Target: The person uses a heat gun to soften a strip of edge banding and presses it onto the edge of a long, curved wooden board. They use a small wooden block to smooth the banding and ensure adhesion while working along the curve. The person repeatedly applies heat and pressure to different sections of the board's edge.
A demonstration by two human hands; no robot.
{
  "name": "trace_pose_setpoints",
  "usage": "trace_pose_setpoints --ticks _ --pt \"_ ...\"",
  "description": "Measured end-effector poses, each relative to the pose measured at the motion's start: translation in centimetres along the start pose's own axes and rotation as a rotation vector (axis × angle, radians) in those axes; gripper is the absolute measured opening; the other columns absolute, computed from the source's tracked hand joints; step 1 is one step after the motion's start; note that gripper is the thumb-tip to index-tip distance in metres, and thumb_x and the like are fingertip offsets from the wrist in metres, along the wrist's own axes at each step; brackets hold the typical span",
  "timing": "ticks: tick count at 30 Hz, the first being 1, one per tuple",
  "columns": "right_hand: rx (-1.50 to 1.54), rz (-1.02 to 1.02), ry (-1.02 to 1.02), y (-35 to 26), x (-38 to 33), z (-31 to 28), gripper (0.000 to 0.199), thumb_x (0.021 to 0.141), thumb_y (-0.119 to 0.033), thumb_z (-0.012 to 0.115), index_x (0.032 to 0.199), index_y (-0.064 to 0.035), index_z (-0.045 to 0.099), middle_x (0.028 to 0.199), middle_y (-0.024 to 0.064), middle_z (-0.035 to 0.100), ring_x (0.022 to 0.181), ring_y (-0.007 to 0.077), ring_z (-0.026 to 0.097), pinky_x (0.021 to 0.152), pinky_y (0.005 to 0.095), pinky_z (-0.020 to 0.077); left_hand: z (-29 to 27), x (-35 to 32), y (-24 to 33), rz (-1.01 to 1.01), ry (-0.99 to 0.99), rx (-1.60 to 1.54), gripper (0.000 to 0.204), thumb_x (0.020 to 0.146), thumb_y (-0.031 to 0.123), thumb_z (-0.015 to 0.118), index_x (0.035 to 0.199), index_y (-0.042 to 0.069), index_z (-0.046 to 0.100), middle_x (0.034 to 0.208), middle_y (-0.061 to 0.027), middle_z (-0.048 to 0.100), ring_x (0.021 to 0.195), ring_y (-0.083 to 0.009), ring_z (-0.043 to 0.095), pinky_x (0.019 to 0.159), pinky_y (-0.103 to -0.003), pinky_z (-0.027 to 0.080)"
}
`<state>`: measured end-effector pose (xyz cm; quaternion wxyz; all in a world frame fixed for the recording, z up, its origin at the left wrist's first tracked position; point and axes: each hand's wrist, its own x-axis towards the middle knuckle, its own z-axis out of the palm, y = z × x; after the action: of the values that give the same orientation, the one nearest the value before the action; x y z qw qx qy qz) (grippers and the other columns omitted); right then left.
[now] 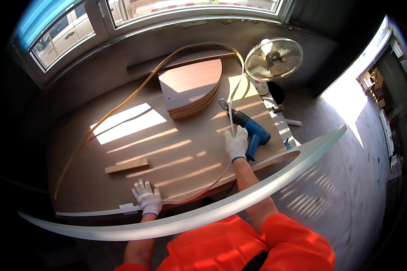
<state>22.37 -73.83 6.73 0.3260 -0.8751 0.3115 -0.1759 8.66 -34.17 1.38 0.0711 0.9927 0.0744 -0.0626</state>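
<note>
My left hand [147,198], in a white knitted glove, lies with fingers spread on the front edge of a large wooden board [167,153]. A long, thin strip of edge banding [144,83] runs from beside that hand along the board's edge and up to my right hand [237,143]. Also gloved, the right hand is closed on the strip, holding it off the edge. Beyond this grip the strip arches over the board and trails down its left side. Next to the right hand lies a blue heat gun [259,131] with a black barrel and metal nozzle.
Several quarter-round panels [195,86] are stacked at the back of the board. A short wooden block [127,165] lies near my left hand. A fan [274,58] stands at the back right, below the window [199,16]. A pale curved bar [221,207] crosses above my forearms.
</note>
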Motion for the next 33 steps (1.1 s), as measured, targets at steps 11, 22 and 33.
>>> trace_pose_setpoints --ticks 11,22,33 --pt "-0.298 -0.987 -0.838 -6.2 -27.3 4.2 0.030 0.095 -0.037 0.070 0.103 -0.0095 0.075 0.098 0.0119 0.077 0.091 0.0317 0.074 0.081 0.0476 0.0533 -0.5 0.0 0.4 0.011 0.021 0.014 0.058 0.100 0.039 0.059 0.148 0.006 0.057 0.166 -0.0208 0.041 0.158 -0.0414 0.029 0.132 -0.059 0.013" --pt "-0.565 -0.926 -0.995 -7.0 -26.3 5.2 0.046 0.110 -0.041 0.045 0.109 -0.0119 0.081 0.114 0.0157 0.076 0.113 0.0312 0.071 0.115 0.0569 0.0334 0.0 0.1 -14.9 0.084 0.128 0.070 0.067 0.102 0.044 0.054 0.154 0.003 0.055 0.169 -0.0241 0.039 0.160 -0.0463 0.025 0.132 -0.063 0.006" --pt "-0.381 -0.813 -0.672 -14.1 -36.7 15.4 0.040 0.106 -0.038 0.056 0.083 -0.0096 0.072 0.075 0.0153 0.075 0.072 0.0362 0.074 0.077 0.0514 0.0531 -1.5 0.6 -24.5 0.026 0.115 0.097 0.070 0.101 0.046 0.057 0.157 0.003 0.052 0.170 -0.0205 0.039 0.161 -0.0432 0.025 0.132 -0.062 0.008"
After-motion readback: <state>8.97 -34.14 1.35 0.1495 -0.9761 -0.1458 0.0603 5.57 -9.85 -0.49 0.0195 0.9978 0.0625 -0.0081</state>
